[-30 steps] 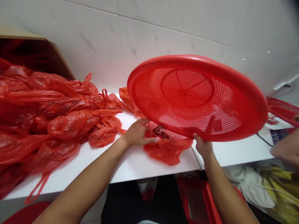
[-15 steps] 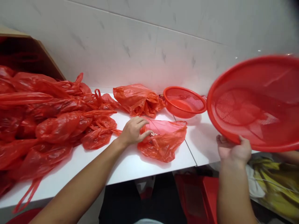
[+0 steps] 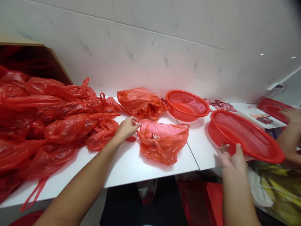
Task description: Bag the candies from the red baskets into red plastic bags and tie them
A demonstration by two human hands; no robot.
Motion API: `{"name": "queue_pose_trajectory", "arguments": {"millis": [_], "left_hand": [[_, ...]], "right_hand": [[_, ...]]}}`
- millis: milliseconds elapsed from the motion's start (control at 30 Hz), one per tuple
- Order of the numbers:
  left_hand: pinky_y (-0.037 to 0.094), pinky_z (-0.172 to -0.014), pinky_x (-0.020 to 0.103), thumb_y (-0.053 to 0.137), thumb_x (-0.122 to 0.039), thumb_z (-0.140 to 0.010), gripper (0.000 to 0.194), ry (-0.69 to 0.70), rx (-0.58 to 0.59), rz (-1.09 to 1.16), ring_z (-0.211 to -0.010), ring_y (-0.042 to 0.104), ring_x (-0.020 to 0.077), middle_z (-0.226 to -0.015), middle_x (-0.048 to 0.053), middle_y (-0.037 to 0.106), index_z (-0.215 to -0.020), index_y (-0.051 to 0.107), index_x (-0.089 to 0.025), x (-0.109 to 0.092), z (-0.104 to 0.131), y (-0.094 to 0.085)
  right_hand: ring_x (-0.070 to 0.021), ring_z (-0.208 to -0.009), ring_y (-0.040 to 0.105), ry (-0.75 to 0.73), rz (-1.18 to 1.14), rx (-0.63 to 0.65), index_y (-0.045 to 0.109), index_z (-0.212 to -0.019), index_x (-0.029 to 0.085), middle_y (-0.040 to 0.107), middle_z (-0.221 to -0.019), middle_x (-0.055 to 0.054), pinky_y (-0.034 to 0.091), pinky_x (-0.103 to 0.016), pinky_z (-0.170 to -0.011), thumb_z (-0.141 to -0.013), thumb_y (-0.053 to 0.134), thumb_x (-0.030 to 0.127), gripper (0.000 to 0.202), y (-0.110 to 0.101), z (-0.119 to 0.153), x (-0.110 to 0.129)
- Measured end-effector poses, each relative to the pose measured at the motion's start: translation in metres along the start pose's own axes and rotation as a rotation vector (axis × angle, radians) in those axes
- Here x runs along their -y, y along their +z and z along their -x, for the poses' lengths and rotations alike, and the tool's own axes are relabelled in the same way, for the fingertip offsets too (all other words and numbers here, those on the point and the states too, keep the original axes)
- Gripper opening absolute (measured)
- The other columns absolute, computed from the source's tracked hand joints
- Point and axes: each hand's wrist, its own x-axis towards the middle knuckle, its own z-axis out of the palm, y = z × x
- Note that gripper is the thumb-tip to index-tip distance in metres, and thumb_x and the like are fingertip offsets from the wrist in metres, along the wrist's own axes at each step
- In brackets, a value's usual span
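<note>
My left hand [image 3: 127, 128] pinches the left handle corner of a red plastic bag [image 3: 162, 150] that lies with its mouth open on the white table. Something small with white marks shows inside the bag; its kind is unclear. At the right, a large red plastic basket [image 3: 242, 135] with mesh sides rests at the table's front edge, its right end reaching past it. Against its near side is my right hand [image 3: 231, 161], thumb and fingers apart and not gripping the rim. Behind the bag sit a bunched red plastic bag [image 3: 141, 102] and a smaller red basket [image 3: 185, 106].
Tied red bags [image 3: 58, 125] heap up on the left before an open cardboard box [image 3: 57, 64]. Small red patterned packets [image 3: 222, 105] lie by the wall. Another person's hand [image 3: 291, 117] is at far right beside a red tray [image 3: 270, 105]. Yellow cloth-like material [image 3: 282, 185] lies below.
The large basket has come down from its raised, tilted position onto the table, and my right hand's fingers have come off its rim. My left hand has drawn left, pinching the bag's corner.
</note>
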Motion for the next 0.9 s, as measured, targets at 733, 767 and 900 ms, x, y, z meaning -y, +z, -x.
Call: {"name": "queue_pose_trajectory", "arguments": {"millis": [733, 767, 900], "left_hand": [[0.060, -0.080, 0.034, 0.078, -0.039, -0.083, 0.033, 0.332, -0.218, 0.632, -0.082, 0.072, 0.0200, -0.093, 0.008, 0.076, -0.105, 0.071, -0.016, -0.090, 0.016, -0.115], [0.061, -0.082, 0.035, 0.077, -0.040, -0.084, 0.033, 0.344, -0.240, 0.625, -0.084, 0.073, 0.0207, -0.096, 0.009, 0.076, -0.106, 0.071, -0.017, -0.097, 0.019, -0.122], [0.059, -0.092, 0.043, 0.072, -0.045, -0.089, 0.043, 0.394, -0.203, 0.257, -0.100, 0.073, 0.0281, -0.116, 0.012, 0.074, -0.124, 0.068, -0.020, -0.106, 0.048, -0.138]], "right_hand": [[-0.0155, -0.065, 0.064, -0.569, 0.624, 0.755, 0.061, -0.060, 0.020, 0.069, -0.069, -0.003, 0.054, -0.028, -0.063, -0.075, 0.088, 0.045, 0.040, 0.204, 0.106, 0.046], [-0.0169, -0.072, 0.068, -0.531, 0.525, 0.824, 0.063, -0.061, 0.020, 0.074, -0.078, -0.005, 0.056, -0.029, -0.067, -0.077, 0.087, 0.044, 0.038, 0.206, 0.112, 0.050], [-0.0246, -0.107, 0.073, -0.356, 0.265, 1.073, 0.068, -0.070, 0.023, 0.079, -0.114, -0.008, 0.059, -0.036, -0.086, -0.084, 0.082, 0.044, 0.029, 0.202, 0.131, 0.041]]}}
